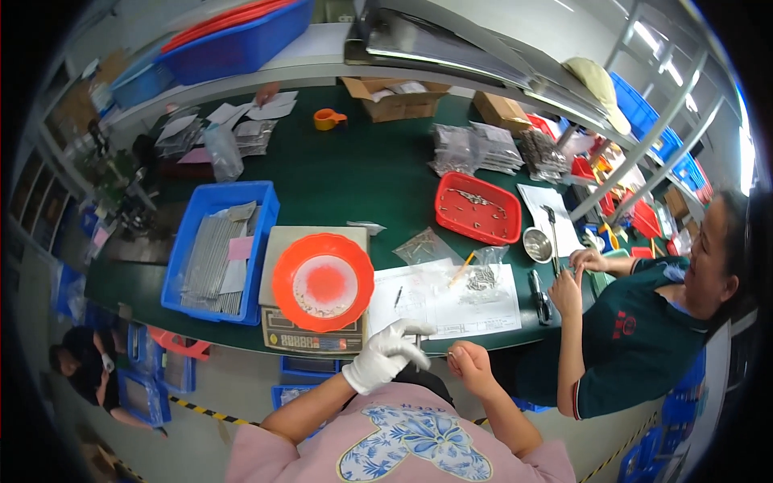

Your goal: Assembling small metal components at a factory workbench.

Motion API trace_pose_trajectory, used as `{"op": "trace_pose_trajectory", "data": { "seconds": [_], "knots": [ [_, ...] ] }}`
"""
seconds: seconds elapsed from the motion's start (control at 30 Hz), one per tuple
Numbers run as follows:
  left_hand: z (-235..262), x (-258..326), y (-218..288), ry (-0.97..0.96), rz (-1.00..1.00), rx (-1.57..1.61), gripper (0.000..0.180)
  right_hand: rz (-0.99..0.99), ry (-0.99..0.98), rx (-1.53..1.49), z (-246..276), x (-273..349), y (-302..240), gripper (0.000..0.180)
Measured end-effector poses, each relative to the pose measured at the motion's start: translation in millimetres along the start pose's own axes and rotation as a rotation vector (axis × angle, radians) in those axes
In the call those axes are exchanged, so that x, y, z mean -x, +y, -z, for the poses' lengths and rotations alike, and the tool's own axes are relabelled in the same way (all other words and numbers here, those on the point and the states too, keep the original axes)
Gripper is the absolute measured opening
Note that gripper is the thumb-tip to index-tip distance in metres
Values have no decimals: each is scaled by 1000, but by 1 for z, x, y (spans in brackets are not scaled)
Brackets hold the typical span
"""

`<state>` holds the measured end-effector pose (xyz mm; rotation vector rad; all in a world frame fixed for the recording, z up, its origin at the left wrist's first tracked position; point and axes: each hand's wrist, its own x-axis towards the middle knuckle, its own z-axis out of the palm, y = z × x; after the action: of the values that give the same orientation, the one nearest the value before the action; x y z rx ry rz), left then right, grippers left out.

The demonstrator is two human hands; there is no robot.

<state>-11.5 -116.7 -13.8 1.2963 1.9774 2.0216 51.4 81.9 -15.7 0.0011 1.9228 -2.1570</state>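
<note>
With twelve o'clock pointing away from the person, the relation that matters is between the two hands and the metal pin (418, 352). The pin stands out at three o'clock from the palm of the gloved left hand (381, 355), among its fingertips. Its long axis appears to run from twelve to six, crosswise to the line joining the hands. The left hand is the nearer, seemingly grasping the pin between thumb and fingers, though the blurred glove hides the exact contact. The bare right hand (472, 366) lies just past three o'clock from the pin, close but apart from it. Its grip is curled, thumb against forefinger, facing nine o'clock; whether something tiny is pinched there, I cannot tell.

Both hands are at the near edge of the green tabletop (378, 161). From the pin, the orange bowl (360, 256) sits at ten o'clock on the scale (314, 341), with small pieces lying inside it. The pen (398, 297) lies at eleven o'clock on the white sheets (501, 311). The clear bag (483, 281), with small metal pieces in it, lies between one and two o'clock on the same sheets. Farther off at one o'clock is the red tray (483, 236), holding scattered small pieces. The co-worker (644, 338) is at three o'clock, with both hands raised toward two o'clock, well apart from the pin.
</note>
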Motion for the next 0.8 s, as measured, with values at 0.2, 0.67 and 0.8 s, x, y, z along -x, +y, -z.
{"op": "trace_pose_trajectory", "data": {
  "seconds": [0.2, 0.67, 0.8],
  "knots": [
    [-2, 1, 7, -27, 585, 295, 39, 362, 94, 575, -11, -8, -19, 25],
    [-6, -2, 6, 10, 401, 218, 22, 57, 93, 94, -7, -8, -17, 25],
    [-4, -18, 17, 134, 642, 470, 22, 237, 154, 293, -4, -4, -17, 25]
  ]
}}
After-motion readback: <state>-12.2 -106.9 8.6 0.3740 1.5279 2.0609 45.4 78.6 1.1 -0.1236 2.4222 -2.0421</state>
